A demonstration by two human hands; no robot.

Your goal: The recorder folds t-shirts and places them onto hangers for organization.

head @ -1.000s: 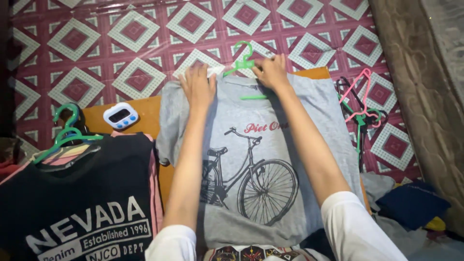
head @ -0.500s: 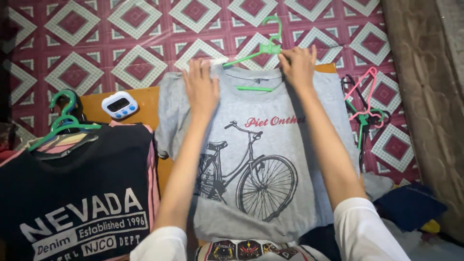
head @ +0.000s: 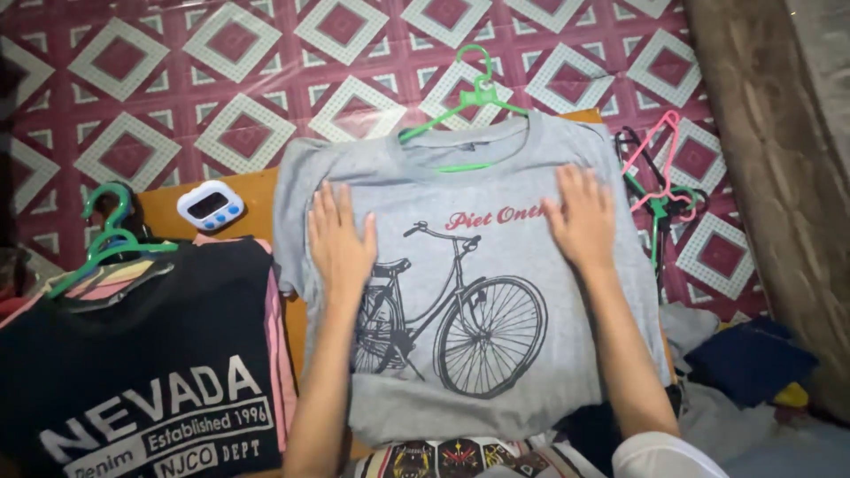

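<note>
hanger pile, left: green hangers (head: 111,243) stick out of a stack at the table's left edge; I see a dark printed tee (head: 150,354) on top, pink and striped layers under it. Looks like the finished lot, my guess.
timer: small white digital timer (head: 210,204) on the bare wood near the table's (head: 164,199) back edge, betw. the stack and the grey tee.
left hand: my left hand (head: 341,243) lies flat, fingers spread, grip apart, pressing the grey tee left of the bicycle print. Holds nothing.
grey tee: grey tee (head: 469,292) w/ bicycle print lies face up across the table's middle, hem toward me, collar at the back edge.
hanger in tee: green hanger (head: 465,97) is inside the collar, hook pointing past the back edge onto the patterned floor mat (head: 221,80); a bit of its bar shows thru the neck opening.
right hand: my right hand (head: 583,217) flat too, grip apart, on the tee's chest right of the print.
progress: hanger is in, shoulders seated as far as I can tell; what's left looks like smoothing and moving it off.
spare hangers: pink and green empties (head: 660,190) off the table's right edge, on the mat.
containers: none in view; loose dark-blue cloth (head: 748,358) heaped at the near right, not in any bin.
</note>
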